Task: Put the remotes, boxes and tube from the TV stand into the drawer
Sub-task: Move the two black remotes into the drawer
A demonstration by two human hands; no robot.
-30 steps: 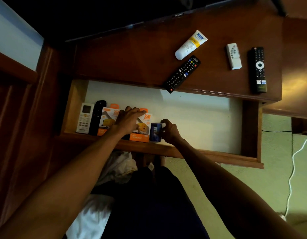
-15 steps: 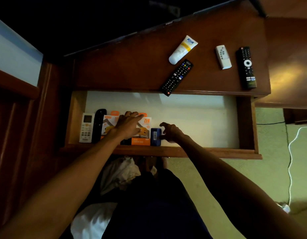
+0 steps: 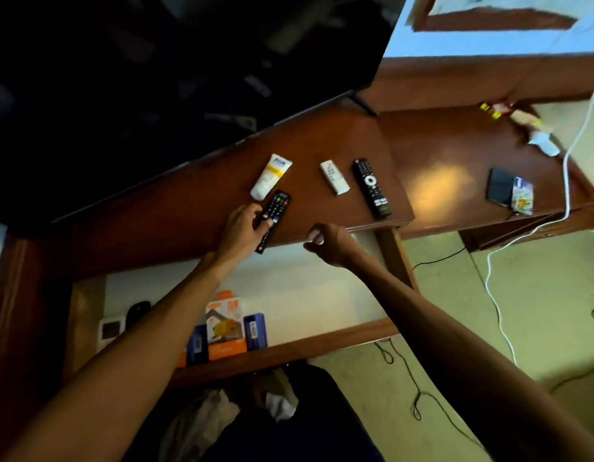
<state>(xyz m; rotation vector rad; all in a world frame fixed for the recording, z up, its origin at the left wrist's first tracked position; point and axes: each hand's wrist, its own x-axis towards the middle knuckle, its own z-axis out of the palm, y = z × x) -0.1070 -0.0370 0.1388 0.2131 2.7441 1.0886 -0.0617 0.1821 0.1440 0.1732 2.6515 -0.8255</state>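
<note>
My left hand rests on a black remote at the front edge of the TV stand, fingers closing around it. My right hand hovers beside it over the stand's edge, fingers loosely curled and holding nothing. A white and yellow tube, a small white remote and a second black remote lie further back on the stand. The open drawer below holds an orange box, two blue boxes, a white remote and a black remote, partly hidden by my left arm.
A dark TV stands at the back of the stand. A lower side table to the right carries a black wallet, a small packet and a white cable. Thin black cables trail over the floor.
Both hands have left the boxes in the drawer and risen to the stand top. My left hand now lies on the black remote. The camera has tilted up and right.
</note>
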